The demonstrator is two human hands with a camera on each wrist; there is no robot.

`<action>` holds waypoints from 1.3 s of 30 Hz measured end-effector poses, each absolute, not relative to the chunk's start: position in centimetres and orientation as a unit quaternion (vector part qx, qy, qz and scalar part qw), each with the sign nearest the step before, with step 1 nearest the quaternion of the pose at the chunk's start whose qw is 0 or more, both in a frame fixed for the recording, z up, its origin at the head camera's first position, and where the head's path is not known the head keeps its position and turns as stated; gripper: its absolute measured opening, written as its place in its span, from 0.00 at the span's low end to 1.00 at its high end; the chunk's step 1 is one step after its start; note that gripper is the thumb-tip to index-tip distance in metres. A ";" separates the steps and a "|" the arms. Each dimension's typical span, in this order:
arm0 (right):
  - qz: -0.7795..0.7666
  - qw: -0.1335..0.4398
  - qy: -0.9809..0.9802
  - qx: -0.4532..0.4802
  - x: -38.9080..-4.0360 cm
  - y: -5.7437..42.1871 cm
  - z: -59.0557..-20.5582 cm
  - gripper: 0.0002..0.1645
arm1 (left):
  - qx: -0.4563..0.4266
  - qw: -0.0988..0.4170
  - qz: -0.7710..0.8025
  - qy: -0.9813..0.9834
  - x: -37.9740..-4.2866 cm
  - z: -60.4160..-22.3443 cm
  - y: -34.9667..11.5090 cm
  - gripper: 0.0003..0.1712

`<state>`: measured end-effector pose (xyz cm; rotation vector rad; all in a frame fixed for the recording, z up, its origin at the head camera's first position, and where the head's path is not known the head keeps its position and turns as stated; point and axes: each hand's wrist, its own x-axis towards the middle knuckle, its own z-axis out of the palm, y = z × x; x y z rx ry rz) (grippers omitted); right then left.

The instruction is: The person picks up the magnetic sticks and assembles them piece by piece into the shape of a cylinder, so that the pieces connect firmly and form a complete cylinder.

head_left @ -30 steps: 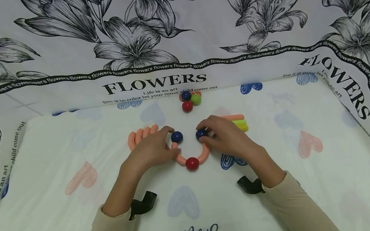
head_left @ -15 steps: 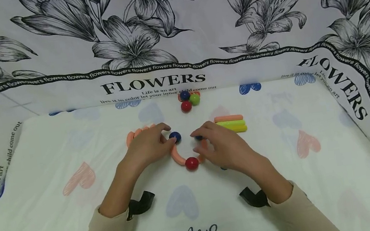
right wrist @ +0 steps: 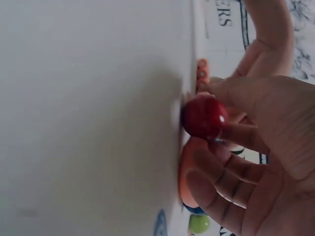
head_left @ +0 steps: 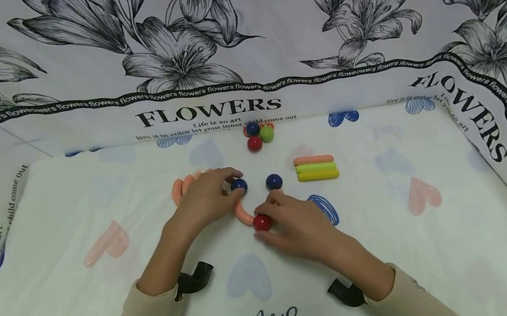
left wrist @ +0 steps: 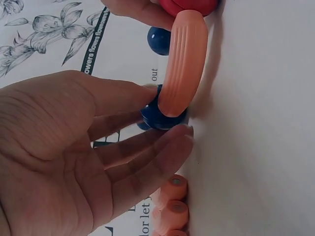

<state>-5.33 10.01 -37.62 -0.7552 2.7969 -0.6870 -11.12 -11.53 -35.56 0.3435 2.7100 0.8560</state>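
In the head view, my left hand [head_left: 206, 200] holds a glossy blue ball [head_left: 239, 186] between thumb and fingers. That ball meets the upper end of a curved orange rod [head_left: 242, 215], ribbed in the left wrist view. A red ball [head_left: 261, 223] sits at the rod's lower end, and my right hand [head_left: 298, 225] grips it with thumb and fingertips. Another curved orange rod [right wrist: 187, 167] runs from the red ball, mostly hidden by the right hand in the head view. At its far end lies a second blue ball [head_left: 274, 181], untouched.
Straight orange, green and yellow rods [head_left: 316, 167] lie side by side on the right. Several curved orange rods [head_left: 177, 191] are partly behind the left hand. A blue ball [head_left: 253, 128], a red ball [head_left: 254, 143] and a green ball [head_left: 267, 133] cluster at the back of the heart-patterned cloth.
My right hand has let go of the right blue ball and moved down and left to the red ball. My left hand stays at the left blue ball.
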 end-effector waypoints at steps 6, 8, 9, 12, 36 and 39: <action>-0.204 0.065 0.941 -0.260 -5.3 9.6 -37.9 0.25 | 0.122 0.159 0.289 0.936 -11.1 -35.4 -11.7 0.25; -0.204 0.069 0.942 -0.259 -5.3 9.7 -37.8 0.24 | 0.117 0.163 0.291 0.936 -11.0 -35.3 -11.8 0.25; -0.204 0.072 0.942 -0.258 -5.4 9.8 -37.8 0.24 | 0.115 0.164 0.292 0.935 -11.0 -35.2 -11.8 0.25; -0.198 0.073 0.943 -0.258 -5.6 10.2 -37.5 0.23 | 0.106 0.170 0.299 0.933 -10.9 -35.1 -11.7 0.24; -0.279 0.101 0.935 -0.193 -7.2 12.9 -37.1 0.19 | 0.009 0.065 0.239 0.969 -12.3 -35.8 -14.2 0.17; -0.294 0.098 0.935 -0.175 -7.3 12.7 -37.2 0.20 | 0.000 0.060 0.235 0.970 -12.3 -35.9 -14.3 0.20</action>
